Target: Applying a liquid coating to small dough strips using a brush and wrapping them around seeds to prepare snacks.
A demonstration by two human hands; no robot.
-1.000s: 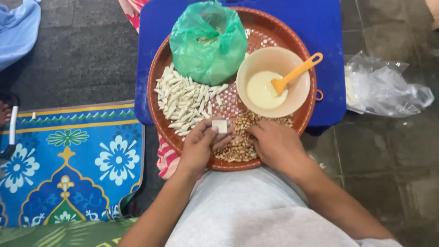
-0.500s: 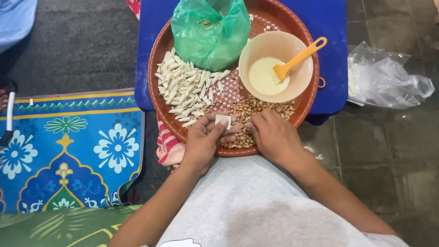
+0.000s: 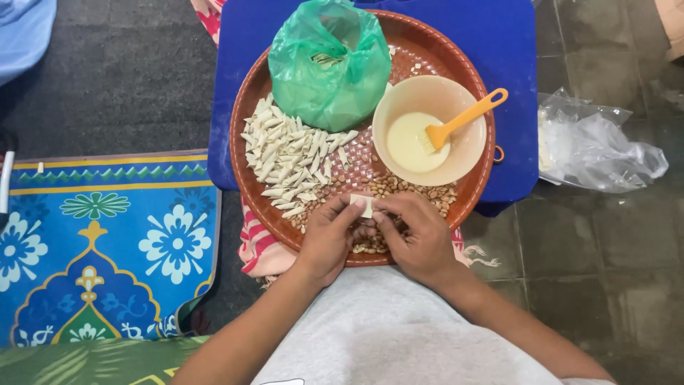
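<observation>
I see both hands meeting at the near edge of the tray, fingertips pinched together on one small white pastry piece [image 3: 364, 205]. My left hand [image 3: 329, 237] has its grip narrow on the piece's left end, and my right hand [image 3: 417, 234] is closed on its right end, so the piece sits between the two, just above a scatter of brown peanuts [image 3: 413, 190] lying on the tray floor under and beyond the fingers.

Just left and farther out lies a pile of pale folded pastry pieces [image 3: 285, 160], spread in a loose heap. To the right of that heap stands a beige bowl [image 3: 470, 153] holding a creamy liquid, with an orange brush [image 3: 467, 117] resting in it, handle pointing far right over the rim. At the far side sits a green plastic bag [image 3: 329, 64], bunched and partly open at the top.

All of this rests in a round brown tray [image 3: 246, 135], which sits on a blue tabletop [image 3: 509, 50]. A crumpled clear plastic bag [image 3: 595, 146] lies on the tiled floor to the right, and a blue patterned mat [image 3: 107, 242] lies to the left.
</observation>
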